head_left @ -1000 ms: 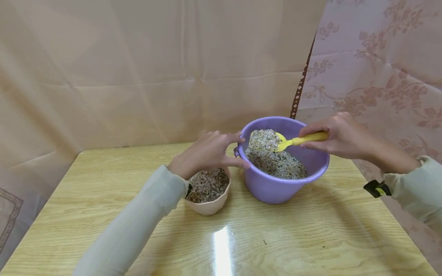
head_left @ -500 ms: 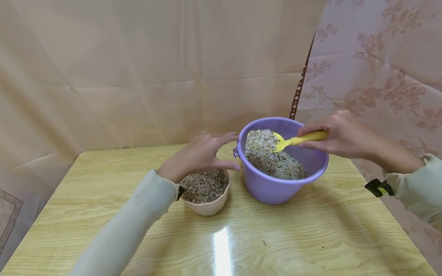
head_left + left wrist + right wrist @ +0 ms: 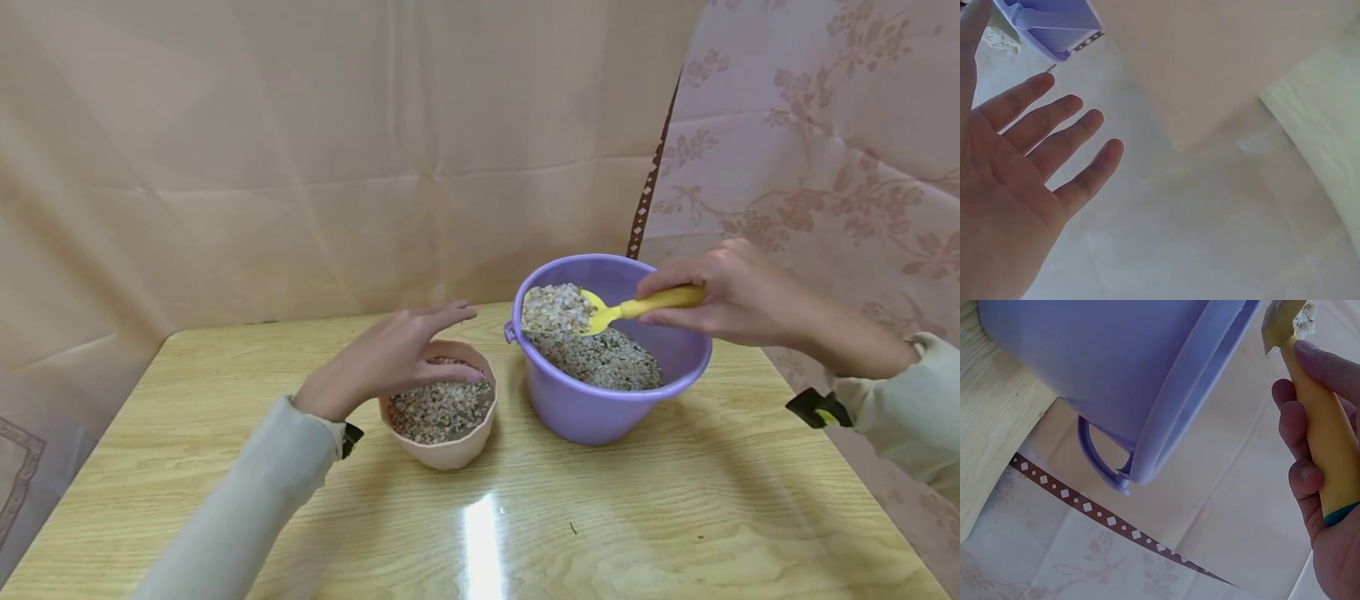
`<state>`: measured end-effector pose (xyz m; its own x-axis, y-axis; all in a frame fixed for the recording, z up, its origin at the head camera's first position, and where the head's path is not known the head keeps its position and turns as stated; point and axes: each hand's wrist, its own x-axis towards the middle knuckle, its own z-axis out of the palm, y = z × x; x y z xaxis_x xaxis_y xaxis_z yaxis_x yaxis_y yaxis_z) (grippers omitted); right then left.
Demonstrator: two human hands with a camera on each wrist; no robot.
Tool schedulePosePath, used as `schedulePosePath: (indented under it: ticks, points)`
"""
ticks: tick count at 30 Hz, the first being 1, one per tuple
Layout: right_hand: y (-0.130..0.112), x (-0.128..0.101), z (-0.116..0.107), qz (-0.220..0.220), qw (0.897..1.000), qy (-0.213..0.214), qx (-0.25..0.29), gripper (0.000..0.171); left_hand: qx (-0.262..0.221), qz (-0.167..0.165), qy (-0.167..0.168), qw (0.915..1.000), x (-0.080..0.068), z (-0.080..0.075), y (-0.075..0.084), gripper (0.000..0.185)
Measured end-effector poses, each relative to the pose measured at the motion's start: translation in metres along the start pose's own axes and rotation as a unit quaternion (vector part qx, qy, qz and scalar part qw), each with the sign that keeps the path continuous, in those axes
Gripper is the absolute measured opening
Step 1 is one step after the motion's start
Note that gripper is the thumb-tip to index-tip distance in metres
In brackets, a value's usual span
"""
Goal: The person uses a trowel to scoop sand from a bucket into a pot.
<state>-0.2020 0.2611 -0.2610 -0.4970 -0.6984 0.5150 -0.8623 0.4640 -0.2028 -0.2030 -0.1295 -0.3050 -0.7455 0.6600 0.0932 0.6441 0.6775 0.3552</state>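
A purple bucket (image 3: 600, 408) partly filled with pale gravel stands on the wooden table (image 3: 660, 517). My right hand (image 3: 720, 296) grips the handle of a yellow scoop (image 3: 622, 310), which carries a heap of gravel above the bucket's left rim. In the right wrist view the fingers (image 3: 1300, 434) curl round the scoop handle (image 3: 1322, 456) beside the bucket (image 3: 1104, 369). A small beige pot (image 3: 442, 446) full of gravel sits left of the bucket. My left hand (image 3: 390, 358) hovers over the pot's far rim with fingers straight, holding nothing. The left wrist view shows the spread fingers (image 3: 1041, 137).
Beige cloth (image 3: 300, 150) hangs behind the table, and floral cloth (image 3: 825, 133) hangs to the right. The table's front and left areas hold nothing. A glare streak (image 3: 483, 542) lies on the tabletop near the front.
My left hand let go of the bucket's rim and moved left, over the beige pot. The scoop with its gravel shifted slightly left toward the bucket's left rim.
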Motion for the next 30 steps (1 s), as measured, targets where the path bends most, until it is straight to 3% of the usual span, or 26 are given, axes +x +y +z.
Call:
schedulePosePath:
  ticks: [8,14,21,30]
  points:
    - [-0.005,0.006,0.004,-0.02,1.0,-0.001,0.02,0.018,-0.012,-0.052,-0.013,0.9985,-0.026,0.006,-0.015,0.09]
    - [-0.009,0.009,0.007,-0.027,1.0,0.007,0.002,0.042,-0.027,-0.068,-0.007,0.9973,-0.038,0.01,-0.022,0.087]
    - [-0.016,0.014,0.01,-0.028,0.999,-0.01,-0.023,0.019,-0.017,-0.064,0.006,0.9978,-0.053,0.014,-0.029,0.087]
    - [-0.021,0.021,0.015,-0.04,0.999,-0.016,0.011,0.022,-0.032,-0.061,0.021,0.9974,-0.066,0.017,-0.039,0.09]
